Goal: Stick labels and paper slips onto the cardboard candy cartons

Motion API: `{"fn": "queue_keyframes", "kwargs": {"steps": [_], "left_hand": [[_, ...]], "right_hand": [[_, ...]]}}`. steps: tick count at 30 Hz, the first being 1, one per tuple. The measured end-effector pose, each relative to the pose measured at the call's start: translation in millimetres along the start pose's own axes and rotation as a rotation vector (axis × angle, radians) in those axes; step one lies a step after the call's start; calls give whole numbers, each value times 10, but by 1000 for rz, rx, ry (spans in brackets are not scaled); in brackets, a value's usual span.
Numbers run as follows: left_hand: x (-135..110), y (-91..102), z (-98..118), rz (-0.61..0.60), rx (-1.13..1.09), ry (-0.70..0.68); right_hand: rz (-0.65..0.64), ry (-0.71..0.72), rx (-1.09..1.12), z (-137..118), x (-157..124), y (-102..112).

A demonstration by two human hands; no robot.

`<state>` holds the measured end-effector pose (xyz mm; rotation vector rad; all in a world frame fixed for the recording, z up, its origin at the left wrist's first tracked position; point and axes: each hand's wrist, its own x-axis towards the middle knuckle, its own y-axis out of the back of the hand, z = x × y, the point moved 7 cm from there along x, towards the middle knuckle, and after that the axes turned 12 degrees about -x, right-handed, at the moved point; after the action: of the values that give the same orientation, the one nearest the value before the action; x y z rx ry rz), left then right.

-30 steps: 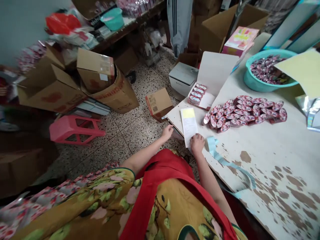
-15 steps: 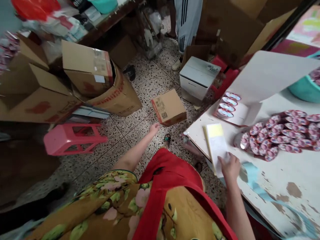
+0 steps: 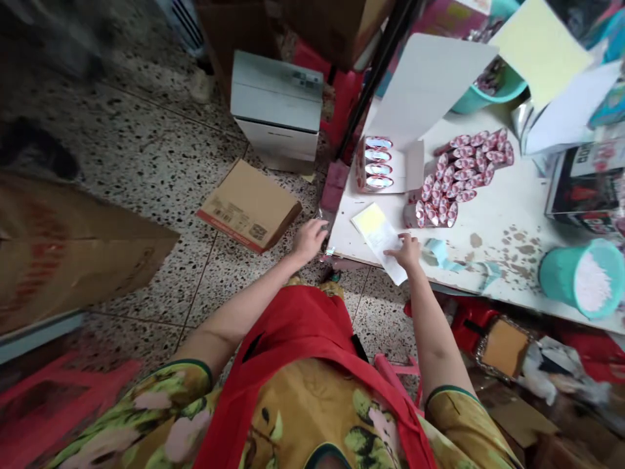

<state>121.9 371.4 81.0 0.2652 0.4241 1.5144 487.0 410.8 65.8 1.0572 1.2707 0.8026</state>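
My right hand (image 3: 406, 253) rests at the table's near edge, its thumb and fingers across a stack of paper slips (image 3: 375, 228). The slips are white with a pale yellow upper part, and their lower end sticks out past the edge. My left hand (image 3: 309, 241) is off the table's left corner with fingers loosely bent and apart, nothing visible in it. Beyond the slips stands an open white carton (image 3: 414, 166) holding several oval-ended red and white packs (image 3: 378, 163). To its right, many similar packs (image 3: 459, 172) stand in rows.
A closed brown box (image 3: 251, 202) lies on the speckled floor, with a white box (image 3: 277, 107) behind it. On the white table (image 3: 493, 260) are a teal bucket (image 3: 561, 277) and torn light-blue paper (image 3: 442, 253). Pink stools (image 3: 63, 397) stand low at left.
My view has swung right toward the table. My left hand has come closer to the table corner, its fingers looser. My right hand stays on the paper slips.
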Motion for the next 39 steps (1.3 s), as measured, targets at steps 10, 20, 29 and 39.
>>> {"fn": "queue_keyframes", "kwargs": {"steps": [10, 20, 29, 39], "left_hand": [[1167, -1896, 734, -391, 194, -501], [942, -1813, 636, -371, 82, -587], [200, -386, 983, 47, -409, -289], [-274, 226, 1054, -362, -213, -28]], "right_hand": [[98, 97, 449, -14, 52, -245], [148, 102, 517, 62, 118, -328], [360, 93, 267, 55, 189, -62], [-44, 676, 862, -1812, -924, 750]]}}
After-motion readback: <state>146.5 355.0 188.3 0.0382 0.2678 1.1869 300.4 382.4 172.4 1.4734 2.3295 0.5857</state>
